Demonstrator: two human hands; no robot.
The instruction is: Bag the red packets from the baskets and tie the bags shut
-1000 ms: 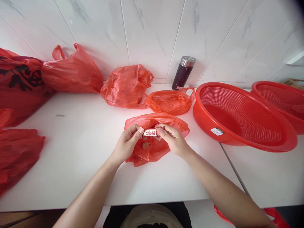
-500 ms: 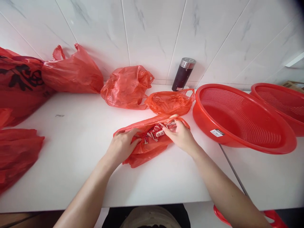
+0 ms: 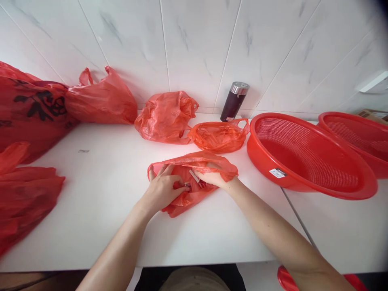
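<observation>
A small red plastic bag (image 3: 197, 161) lies open on the white counter (image 3: 100, 202) in front of me. My left hand (image 3: 162, 189) rests on the bag's left side, fingers spread and pressing its lower edge down. My right hand (image 3: 212, 178) is pushed into the bag's mouth; its fingers are covered by the plastic. A small white and red packet (image 3: 194, 176) shows inside the bag between the two hands.
More red bags lie behind: one (image 3: 220, 135) just past the open bag, one (image 3: 165, 117) by the wall, a larger one (image 3: 103, 99) and big ones (image 3: 27, 109) at left. A dark flask (image 3: 234, 102) stands at the wall. Two red colander basins (image 3: 309, 155) (image 3: 357, 133) sit right.
A second ago both hands held the white and red packet above the bag. The packet has gone down into the bag, my right hand followed it in, and my left hand spread on the bag.
</observation>
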